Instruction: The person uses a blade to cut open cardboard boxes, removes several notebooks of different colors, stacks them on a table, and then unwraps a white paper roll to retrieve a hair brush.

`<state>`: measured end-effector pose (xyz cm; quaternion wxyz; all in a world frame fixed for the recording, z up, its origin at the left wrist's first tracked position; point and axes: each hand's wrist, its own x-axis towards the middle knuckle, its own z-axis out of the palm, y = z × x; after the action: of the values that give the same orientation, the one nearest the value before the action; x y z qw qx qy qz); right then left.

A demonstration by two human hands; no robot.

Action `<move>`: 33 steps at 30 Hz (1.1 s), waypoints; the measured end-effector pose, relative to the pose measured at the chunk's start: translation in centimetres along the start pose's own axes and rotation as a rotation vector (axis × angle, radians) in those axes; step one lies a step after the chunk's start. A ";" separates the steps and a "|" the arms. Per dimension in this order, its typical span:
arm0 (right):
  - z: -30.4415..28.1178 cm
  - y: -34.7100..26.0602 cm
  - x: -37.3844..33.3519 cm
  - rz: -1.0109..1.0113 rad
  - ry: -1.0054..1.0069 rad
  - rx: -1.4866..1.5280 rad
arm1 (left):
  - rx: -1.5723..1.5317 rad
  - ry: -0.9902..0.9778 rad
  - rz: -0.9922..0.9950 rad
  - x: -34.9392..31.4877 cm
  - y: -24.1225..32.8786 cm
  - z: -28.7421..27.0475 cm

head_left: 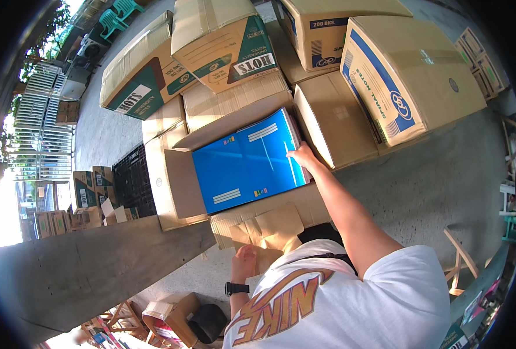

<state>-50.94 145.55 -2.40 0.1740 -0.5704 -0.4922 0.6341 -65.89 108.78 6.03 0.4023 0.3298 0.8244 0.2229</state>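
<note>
Clasping blue notebooks (240, 166) in open carton (183, 185) with right grip (305, 157); left grip (244, 260) by brown paper (275, 228), cannot tell if closed.

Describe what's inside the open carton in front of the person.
Blue-covered books lie in the open carton, with the right hand at their right edge. What lies under the top covers, and the carton's bottom, cannot be seen.
</note>
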 end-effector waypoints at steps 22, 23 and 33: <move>-0.1 -1.6 -0.8 0.070 0.169 -0.498 | -0.268 -0.051 0.088 3.3 6.1 -0.1; -1.2 -1.9 -1.1 0.083 -0.091 -0.218 | -0.242 -0.081 0.182 4.1 7.9 -0.5; -1.4 2.3 -2.2 -0.030 -0.212 0.848 | 0.721 -0.367 0.957 15.1 28.4 6.1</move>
<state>-48.32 143.36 -2.91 0.3505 -0.3731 -0.2115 0.8326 -57.48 139.76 12.71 0.2565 0.8104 0.5261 0.0260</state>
